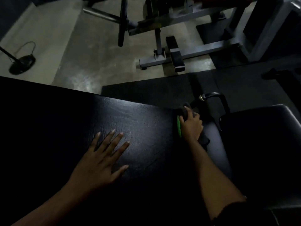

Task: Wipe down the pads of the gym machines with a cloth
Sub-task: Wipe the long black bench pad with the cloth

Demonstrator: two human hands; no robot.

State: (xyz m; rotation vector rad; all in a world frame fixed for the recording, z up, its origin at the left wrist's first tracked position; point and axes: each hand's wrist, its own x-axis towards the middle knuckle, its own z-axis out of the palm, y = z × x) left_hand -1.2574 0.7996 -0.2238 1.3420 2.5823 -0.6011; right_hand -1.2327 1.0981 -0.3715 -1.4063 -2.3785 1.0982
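A wide black textured pad [81, 121] fills the lower left of the head view. My left hand [101, 159] lies flat on it with fingers spread, holding nothing. At the pad's right edge my right hand [192, 126] presses a dark cloth [202, 141] with a green edge against the side of the pad. A second black seat pad [263, 144] sits to the right, lower down. The scene is dim.
A black curved handle [213, 95] rises just beyond my right hand. A grey steel machine frame [187, 53] with a weight plate [123, 22] stands on the concrete floor ahead. Black rubber mats [146, 90] lie under the machines. A dark stand base [22, 64] sits far left.
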